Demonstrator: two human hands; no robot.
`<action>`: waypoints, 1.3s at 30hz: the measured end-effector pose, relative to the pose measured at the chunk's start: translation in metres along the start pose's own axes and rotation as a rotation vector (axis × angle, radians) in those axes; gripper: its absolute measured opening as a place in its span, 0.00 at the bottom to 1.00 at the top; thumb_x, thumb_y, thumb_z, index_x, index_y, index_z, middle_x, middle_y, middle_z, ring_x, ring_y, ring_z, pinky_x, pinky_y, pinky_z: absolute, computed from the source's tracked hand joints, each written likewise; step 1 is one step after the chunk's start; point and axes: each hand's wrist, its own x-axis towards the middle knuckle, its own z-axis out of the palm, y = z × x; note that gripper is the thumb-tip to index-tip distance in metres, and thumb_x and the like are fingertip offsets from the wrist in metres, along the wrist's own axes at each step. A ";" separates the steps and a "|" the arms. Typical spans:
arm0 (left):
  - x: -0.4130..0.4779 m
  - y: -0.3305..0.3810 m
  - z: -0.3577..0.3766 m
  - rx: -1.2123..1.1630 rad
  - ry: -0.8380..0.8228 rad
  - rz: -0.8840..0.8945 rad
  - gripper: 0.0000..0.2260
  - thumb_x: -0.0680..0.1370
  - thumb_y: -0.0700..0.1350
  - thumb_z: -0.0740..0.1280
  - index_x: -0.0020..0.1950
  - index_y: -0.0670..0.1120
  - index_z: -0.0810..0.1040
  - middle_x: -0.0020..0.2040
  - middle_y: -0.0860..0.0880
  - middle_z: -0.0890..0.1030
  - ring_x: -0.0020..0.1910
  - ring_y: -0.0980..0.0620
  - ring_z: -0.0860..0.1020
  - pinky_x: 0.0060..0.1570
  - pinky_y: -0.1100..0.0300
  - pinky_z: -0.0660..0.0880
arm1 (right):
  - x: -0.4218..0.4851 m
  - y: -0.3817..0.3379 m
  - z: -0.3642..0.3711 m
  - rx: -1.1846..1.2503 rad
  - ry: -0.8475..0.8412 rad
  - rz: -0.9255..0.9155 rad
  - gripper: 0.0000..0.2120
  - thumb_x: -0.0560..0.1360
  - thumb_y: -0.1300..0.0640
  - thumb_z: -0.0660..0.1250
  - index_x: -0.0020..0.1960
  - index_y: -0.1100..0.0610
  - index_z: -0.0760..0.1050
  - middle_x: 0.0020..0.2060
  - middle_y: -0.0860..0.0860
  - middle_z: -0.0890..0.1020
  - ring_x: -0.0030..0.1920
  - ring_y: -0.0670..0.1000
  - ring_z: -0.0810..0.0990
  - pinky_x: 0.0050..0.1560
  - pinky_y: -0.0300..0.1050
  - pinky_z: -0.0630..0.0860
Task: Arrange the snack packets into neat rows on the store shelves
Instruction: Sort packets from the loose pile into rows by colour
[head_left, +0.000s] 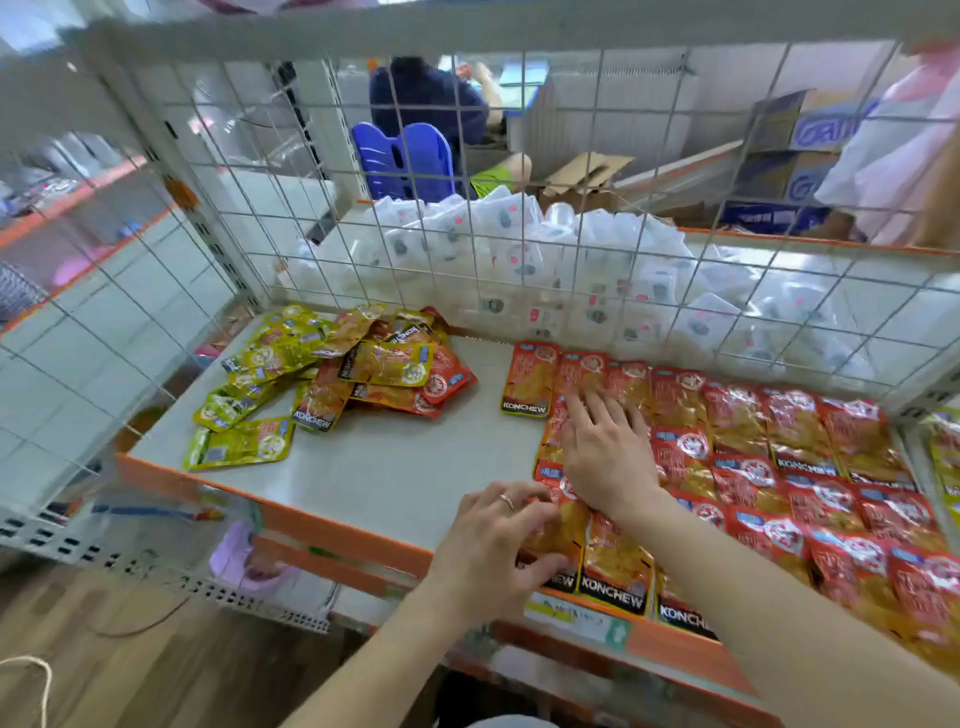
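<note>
Red snack packets (779, 467) lie in overlapping rows across the right half of the grey shelf (395, 467). My right hand (608, 452) presses flat, fingers straight, on the packets at the left end of those rows. My left hand (493, 551) rests with curled fingers on a red packet (558, 525) at the front edge of the shelf and seems to pinch it. A loose pile of yellow-green and red packets (332, 369) lies at the back left of the shelf. One red packet (530, 379) lies alone at the left end of the back row.
A white wire mesh (519, 208) closes the back and left side of the shelf. Behind it lies a heap of white packets (519, 249). The shelf has an orange front rim (322, 525). A person sits by a blue chair (400, 156) behind. Cardboard boxes (810, 140) stand at the back right.
</note>
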 end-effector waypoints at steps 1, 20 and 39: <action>-0.001 0.002 0.000 -0.006 0.014 -0.005 0.19 0.75 0.63 0.66 0.61 0.54 0.77 0.66 0.58 0.75 0.65 0.54 0.72 0.62 0.51 0.70 | -0.001 0.000 -0.002 0.022 0.011 -0.004 0.34 0.78 0.44 0.36 0.79 0.54 0.59 0.78 0.54 0.63 0.78 0.55 0.59 0.76 0.62 0.55; -0.090 -0.057 -0.088 0.075 0.642 -0.662 0.11 0.77 0.48 0.63 0.56 0.43 0.73 0.56 0.47 0.76 0.55 0.46 0.73 0.55 0.47 0.73 | -0.028 -0.109 -0.015 0.228 0.051 -0.471 0.31 0.80 0.39 0.54 0.79 0.52 0.59 0.79 0.49 0.60 0.79 0.52 0.55 0.75 0.62 0.52; 0.001 -0.194 -0.129 -0.034 0.580 -0.508 0.09 0.77 0.46 0.69 0.48 0.41 0.74 0.46 0.45 0.75 0.49 0.42 0.74 0.48 0.47 0.74 | 0.083 -0.200 0.019 0.156 0.051 0.047 0.28 0.81 0.40 0.59 0.76 0.52 0.63 0.73 0.55 0.70 0.64 0.62 0.69 0.63 0.54 0.68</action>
